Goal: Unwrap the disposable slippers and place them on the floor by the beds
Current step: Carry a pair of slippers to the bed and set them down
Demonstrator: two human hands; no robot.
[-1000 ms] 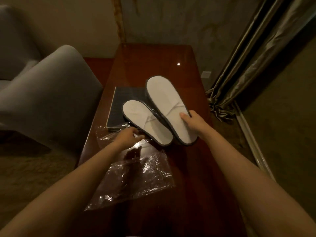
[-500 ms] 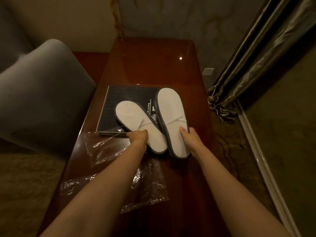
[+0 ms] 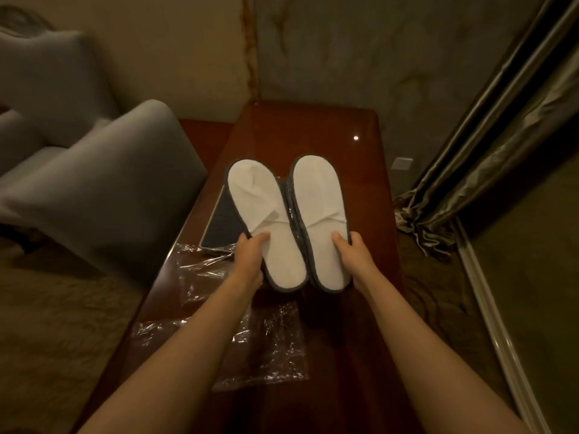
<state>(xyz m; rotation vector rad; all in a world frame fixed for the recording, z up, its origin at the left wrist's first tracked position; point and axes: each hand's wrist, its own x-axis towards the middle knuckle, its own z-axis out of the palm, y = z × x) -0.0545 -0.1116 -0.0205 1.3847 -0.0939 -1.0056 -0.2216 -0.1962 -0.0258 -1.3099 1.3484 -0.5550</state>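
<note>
Two white disposable slippers with grey trim are held side by side above the table, toes pointing away from me. My left hand (image 3: 249,256) grips the heel half of the left slipper (image 3: 260,211), thumb on top. My right hand (image 3: 352,256) grips the right slipper (image 3: 319,208) the same way. The two slippers touch along their inner edges. Their empty clear plastic wrapper (image 3: 266,343) lies crumpled on the table under my forearms.
The long glossy wooden table (image 3: 316,130) runs away from me to the wall. A dark flat folder (image 3: 224,223) lies on it under the slippers. A grey armchair (image 3: 103,189) stands left, curtains (image 3: 488,158) right, carpet on both sides.
Both slippers came up off the table and folder and were turned parallel, close together. My left hand shifted from the wrapper onto the left slipper.
</note>
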